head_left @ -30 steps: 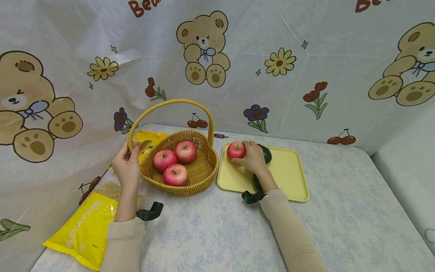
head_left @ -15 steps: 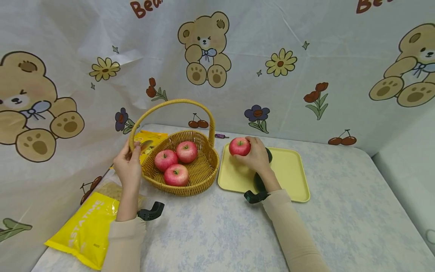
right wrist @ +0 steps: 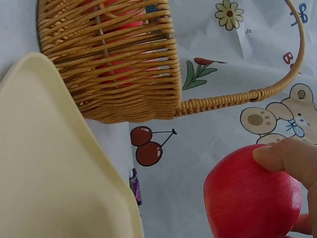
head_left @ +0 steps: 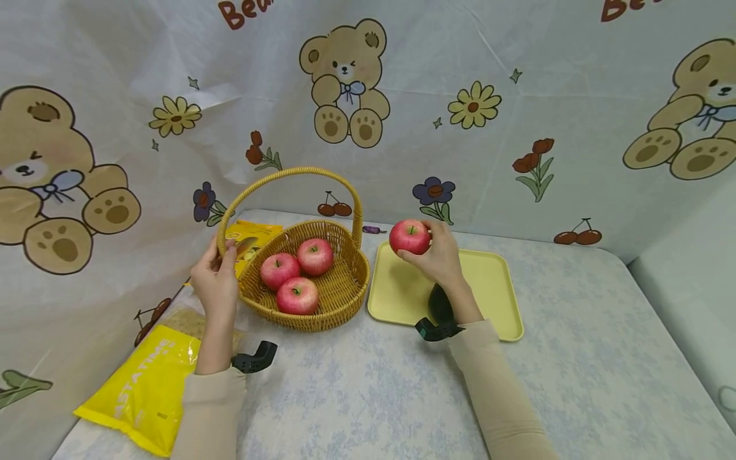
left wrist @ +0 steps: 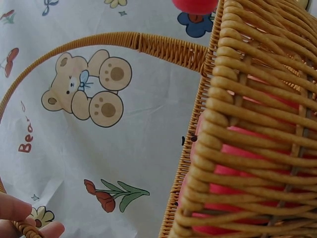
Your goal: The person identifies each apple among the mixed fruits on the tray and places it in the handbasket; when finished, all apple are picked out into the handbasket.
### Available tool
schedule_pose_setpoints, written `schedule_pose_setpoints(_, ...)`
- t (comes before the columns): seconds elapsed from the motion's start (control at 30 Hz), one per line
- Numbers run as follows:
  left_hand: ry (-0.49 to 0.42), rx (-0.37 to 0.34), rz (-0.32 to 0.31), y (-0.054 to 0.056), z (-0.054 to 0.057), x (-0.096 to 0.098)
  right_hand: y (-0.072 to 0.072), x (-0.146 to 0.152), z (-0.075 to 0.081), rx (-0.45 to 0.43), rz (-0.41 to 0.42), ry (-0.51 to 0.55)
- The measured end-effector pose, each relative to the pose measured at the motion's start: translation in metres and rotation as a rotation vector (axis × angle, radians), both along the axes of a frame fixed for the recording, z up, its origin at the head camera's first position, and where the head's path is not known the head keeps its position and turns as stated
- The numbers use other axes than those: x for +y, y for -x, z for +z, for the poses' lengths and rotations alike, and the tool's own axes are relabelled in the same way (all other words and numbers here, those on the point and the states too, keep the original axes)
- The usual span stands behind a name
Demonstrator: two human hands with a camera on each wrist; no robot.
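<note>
My right hand [head_left: 439, 257] holds a red apple [head_left: 410, 237] between thumb and fingers, above the back left of a yellow tray [head_left: 397, 300]. In the right wrist view the apple [right wrist: 250, 198] is large and the thumb presses its side. A dark green avocado-like thing [head_left: 440, 304] lies on the tray, partly covered by my right wrist. My left hand [head_left: 215, 278] grips the handle of a wicker basket [head_left: 345, 306] at its left side. Three apples [head_left: 297, 296] sit inside the basket. In the left wrist view the fingertips [left wrist: 12, 207] pinch the handle.
A yellow pasta bag [head_left: 144, 390] lies at the front left, partly behind my left forearm. Another yellow packet [head_left: 259, 231] is behind the basket. A small purple wrapped item [head_left: 372, 229] lies between basket and tray at the back. A printed bear curtain [head_left: 402, 160] hangs behind the table.
My right hand has lifted the apple off the tray, raising it and shifting it slightly right. My left hand keeps its grip on the basket handle, and the basket stays in place.
</note>
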State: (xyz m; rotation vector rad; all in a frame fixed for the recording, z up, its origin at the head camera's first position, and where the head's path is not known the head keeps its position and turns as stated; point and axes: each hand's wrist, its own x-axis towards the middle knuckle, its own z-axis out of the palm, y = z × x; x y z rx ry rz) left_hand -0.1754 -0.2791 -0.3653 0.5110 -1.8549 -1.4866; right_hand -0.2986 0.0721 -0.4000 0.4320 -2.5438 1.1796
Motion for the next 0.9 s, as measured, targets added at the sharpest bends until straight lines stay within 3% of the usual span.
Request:
schedule_pose_setpoints(0.43,0.016,0.01,0.0,0.002,0.0,-0.001,-0.022,-0.018,0.025,0.073,0.095,0.062)
schedule_pose_setpoints(0.9,0.013,0.001,-0.001,0.001,0.0,-0.001,-0.04,-0.063,0.017,0.003,0.297,0.026)
